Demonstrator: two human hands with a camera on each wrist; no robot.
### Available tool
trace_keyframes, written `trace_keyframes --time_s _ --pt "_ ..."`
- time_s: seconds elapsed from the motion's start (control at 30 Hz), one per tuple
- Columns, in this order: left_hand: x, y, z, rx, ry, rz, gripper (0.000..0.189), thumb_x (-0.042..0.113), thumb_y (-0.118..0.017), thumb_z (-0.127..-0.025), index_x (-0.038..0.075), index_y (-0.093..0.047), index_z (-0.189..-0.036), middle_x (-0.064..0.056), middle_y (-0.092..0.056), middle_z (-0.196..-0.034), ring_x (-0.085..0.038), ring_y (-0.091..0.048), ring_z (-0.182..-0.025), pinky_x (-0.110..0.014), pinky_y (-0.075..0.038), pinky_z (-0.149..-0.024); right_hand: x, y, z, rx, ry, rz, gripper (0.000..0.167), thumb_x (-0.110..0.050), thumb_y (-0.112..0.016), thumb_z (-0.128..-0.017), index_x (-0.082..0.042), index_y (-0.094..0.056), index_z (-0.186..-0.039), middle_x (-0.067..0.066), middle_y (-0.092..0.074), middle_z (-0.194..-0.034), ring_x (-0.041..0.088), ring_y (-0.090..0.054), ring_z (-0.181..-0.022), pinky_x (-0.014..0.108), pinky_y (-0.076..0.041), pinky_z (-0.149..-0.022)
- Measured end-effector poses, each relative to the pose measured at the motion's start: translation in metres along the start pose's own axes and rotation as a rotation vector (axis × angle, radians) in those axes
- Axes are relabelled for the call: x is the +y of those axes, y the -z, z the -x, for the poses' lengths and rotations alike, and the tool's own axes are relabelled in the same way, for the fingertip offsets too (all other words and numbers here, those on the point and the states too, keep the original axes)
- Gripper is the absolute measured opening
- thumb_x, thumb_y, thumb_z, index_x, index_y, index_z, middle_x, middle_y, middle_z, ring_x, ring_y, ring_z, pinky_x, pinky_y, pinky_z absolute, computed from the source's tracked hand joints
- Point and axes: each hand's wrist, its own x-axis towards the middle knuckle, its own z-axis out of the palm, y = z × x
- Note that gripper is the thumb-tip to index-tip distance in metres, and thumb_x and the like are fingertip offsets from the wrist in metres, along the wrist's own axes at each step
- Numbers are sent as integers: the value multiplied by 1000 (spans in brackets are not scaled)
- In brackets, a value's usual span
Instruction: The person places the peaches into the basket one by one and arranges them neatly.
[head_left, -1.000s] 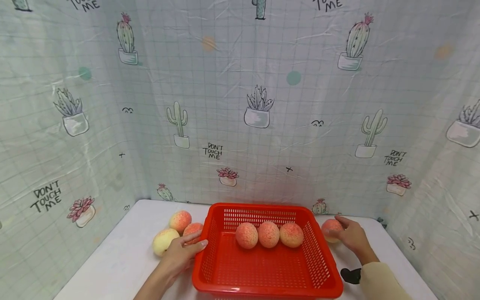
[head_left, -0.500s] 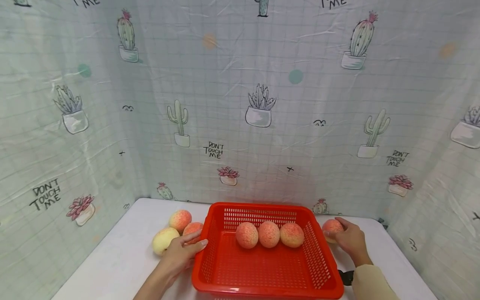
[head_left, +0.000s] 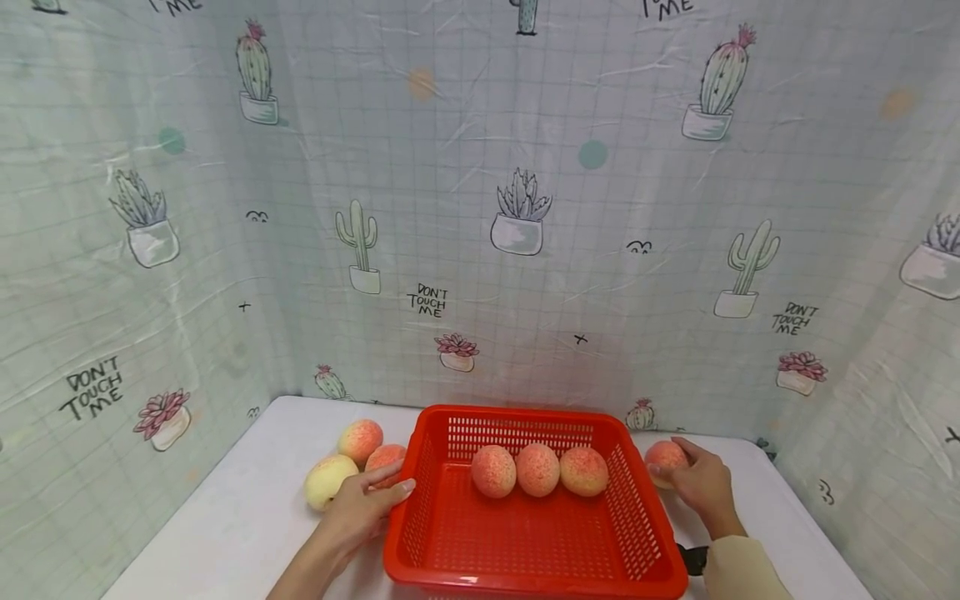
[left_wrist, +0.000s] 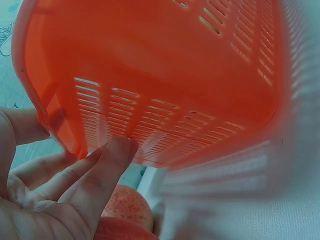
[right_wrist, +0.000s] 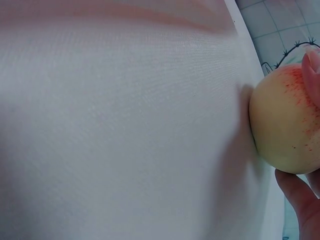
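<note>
A red plastic basket (head_left: 517, 537) with slotted walls stands in the middle of the white table. Along its back part sit three peaches (head_left: 537, 469) in a row. My left hand (head_left: 358, 508) grips the basket's left rim; in the left wrist view its fingers (left_wrist: 102, 175) lie against the outer slotted wall. Just right of the basket, my right hand (head_left: 703, 483) holds a peach (head_left: 666, 462) between thumb and fingers. The right wrist view shows this peach (right_wrist: 285, 120), yellow with red speckles, close to the tabletop; I cannot tell whether it touches.
Left of the basket, behind my left hand, lie a yellow peach (head_left: 330, 482) and two redder peaches (head_left: 361, 442), one partly hidden by that hand. A cactus-print sheet (head_left: 517, 292) encloses the table (head_left: 217, 517) at the back and sides. A black object (head_left: 693, 558) shows beside my right wrist.
My right hand has closed in on the peach at the right, and its wrist has shifted slightly left. The left hand and the basket stay in place.
</note>
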Motion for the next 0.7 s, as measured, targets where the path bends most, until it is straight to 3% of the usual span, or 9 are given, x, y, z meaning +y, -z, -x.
trace_keyframes --time_s 0.4,0.7 --pt "1 0 1 -10 -5 11 71 25 -74 -98 -6 -44 -154 -26 -69 -133 -27 -77 -98 -46 -66 -84 3 -2 2 1 -13 -71 97 -42 -83 -88 -3 -34 -161 33 -39 -158 54 -43 -142 67 -43 -112" --pt "0 -1 -1 -3 -10 13 70 24 -75 -97 -5 -46 -153 -27 -64 -141 -26 -76 -102 -45 -66 -85 8 2 4 -22 -9 -127 97 -39 -85 -86 -4 -34 -161 31 -41 -159 53 -44 -142 67 -42 -114"
